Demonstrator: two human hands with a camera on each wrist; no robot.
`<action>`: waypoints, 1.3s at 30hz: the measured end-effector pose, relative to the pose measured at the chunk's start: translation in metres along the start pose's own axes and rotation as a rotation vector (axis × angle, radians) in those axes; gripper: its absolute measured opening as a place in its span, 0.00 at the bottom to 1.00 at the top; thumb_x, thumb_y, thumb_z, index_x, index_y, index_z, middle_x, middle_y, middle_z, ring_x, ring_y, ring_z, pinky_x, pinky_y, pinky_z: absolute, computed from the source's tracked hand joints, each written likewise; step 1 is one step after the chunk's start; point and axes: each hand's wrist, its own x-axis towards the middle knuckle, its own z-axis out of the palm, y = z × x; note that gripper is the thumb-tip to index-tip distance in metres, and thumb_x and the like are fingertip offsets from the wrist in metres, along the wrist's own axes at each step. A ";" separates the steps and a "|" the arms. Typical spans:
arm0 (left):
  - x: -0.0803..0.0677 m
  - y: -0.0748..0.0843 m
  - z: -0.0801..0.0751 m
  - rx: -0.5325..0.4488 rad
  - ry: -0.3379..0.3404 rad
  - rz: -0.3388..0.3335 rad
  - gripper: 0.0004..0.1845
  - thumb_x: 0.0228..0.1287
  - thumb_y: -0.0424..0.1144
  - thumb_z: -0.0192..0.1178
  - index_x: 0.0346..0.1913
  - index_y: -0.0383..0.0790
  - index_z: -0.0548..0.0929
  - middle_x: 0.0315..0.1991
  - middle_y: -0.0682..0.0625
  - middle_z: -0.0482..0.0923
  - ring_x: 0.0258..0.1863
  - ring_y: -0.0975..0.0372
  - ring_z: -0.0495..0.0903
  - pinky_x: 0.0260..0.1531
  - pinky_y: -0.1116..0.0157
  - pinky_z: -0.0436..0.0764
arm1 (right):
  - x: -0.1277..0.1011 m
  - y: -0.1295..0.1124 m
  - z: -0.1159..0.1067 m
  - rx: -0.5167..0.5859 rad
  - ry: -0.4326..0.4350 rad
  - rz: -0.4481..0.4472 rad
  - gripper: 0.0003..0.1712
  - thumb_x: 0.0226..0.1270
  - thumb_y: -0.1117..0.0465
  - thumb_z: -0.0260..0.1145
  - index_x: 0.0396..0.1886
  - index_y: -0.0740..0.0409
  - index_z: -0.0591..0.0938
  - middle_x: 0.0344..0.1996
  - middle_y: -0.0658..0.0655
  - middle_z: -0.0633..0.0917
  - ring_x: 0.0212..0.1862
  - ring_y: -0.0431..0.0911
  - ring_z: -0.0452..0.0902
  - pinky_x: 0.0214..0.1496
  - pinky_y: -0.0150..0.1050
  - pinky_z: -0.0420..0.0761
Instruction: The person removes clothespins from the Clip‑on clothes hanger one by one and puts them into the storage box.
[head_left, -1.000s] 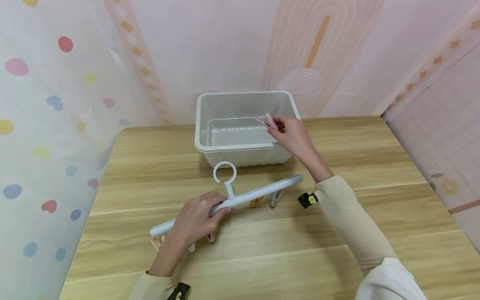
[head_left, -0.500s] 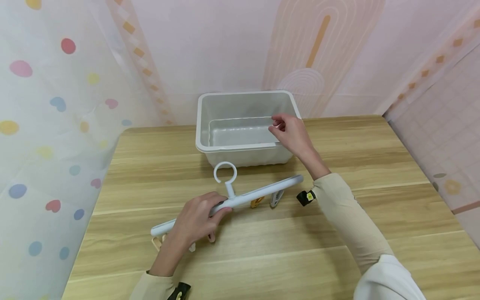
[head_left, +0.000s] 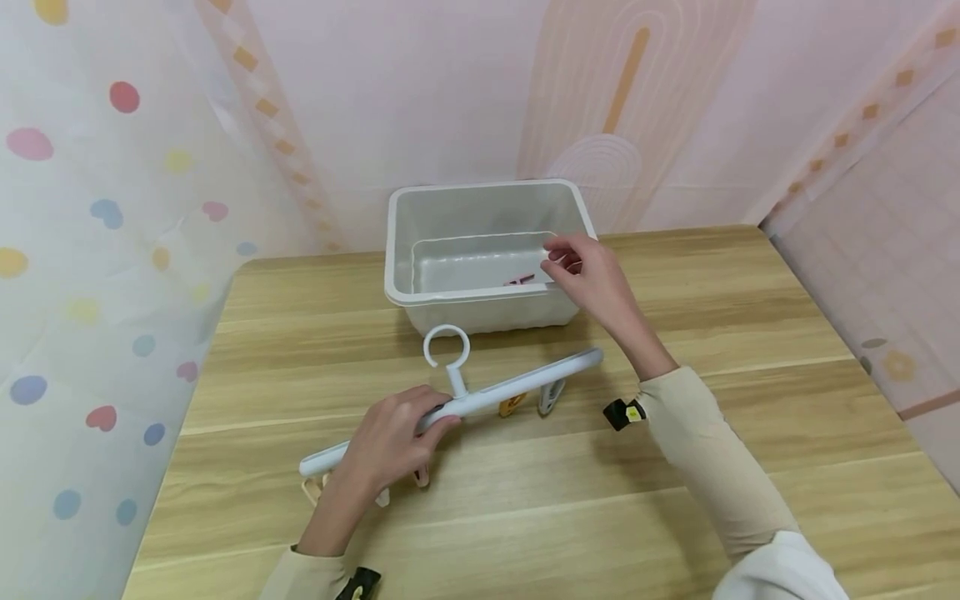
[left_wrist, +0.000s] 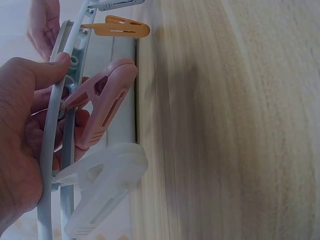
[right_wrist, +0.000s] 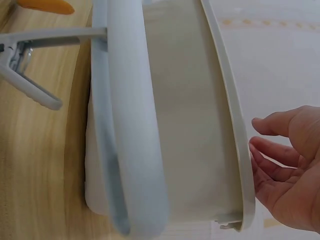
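My left hand (head_left: 390,442) grips the pale blue-grey clip hanger (head_left: 532,379) at its middle, just below the ring hook (head_left: 447,327), and holds it slanted above the table. From the bar hang a grey clip (head_left: 551,397), an orange clip (left_wrist: 122,27), a dusty pink clip (left_wrist: 112,97), a white clip (left_wrist: 112,185) and a beige clip (head_left: 310,492) partly hidden by the wrist. My right hand (head_left: 596,271) hovers over the right side of the grey bin, fingers loosely bent, nothing between them. Inside, a pink clothespin (head_left: 520,280) lies on the bin's floor near the front wall.
The grey plastic bin (head_left: 465,297) stands at the back of the wood-grain table (head_left: 675,500), close to the patterned wall cloth (head_left: 337,100). In the right wrist view, the hanger's end crosses in front of the bin.
The pink clothespin has left my right hand's fingers and now lies in the bin. The right hand stays over the bin; the left hand and hanger hold their place.
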 end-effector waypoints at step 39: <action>0.000 -0.002 0.002 0.012 0.011 -0.002 0.10 0.63 0.44 0.70 0.42 0.42 0.88 0.35 0.55 0.86 0.28 0.68 0.80 0.31 0.67 0.81 | -0.071 -0.001 -0.006 0.061 0.112 -0.122 0.13 0.68 0.65 0.69 0.49 0.65 0.84 0.44 0.60 0.86 0.44 0.46 0.81 0.49 0.42 0.84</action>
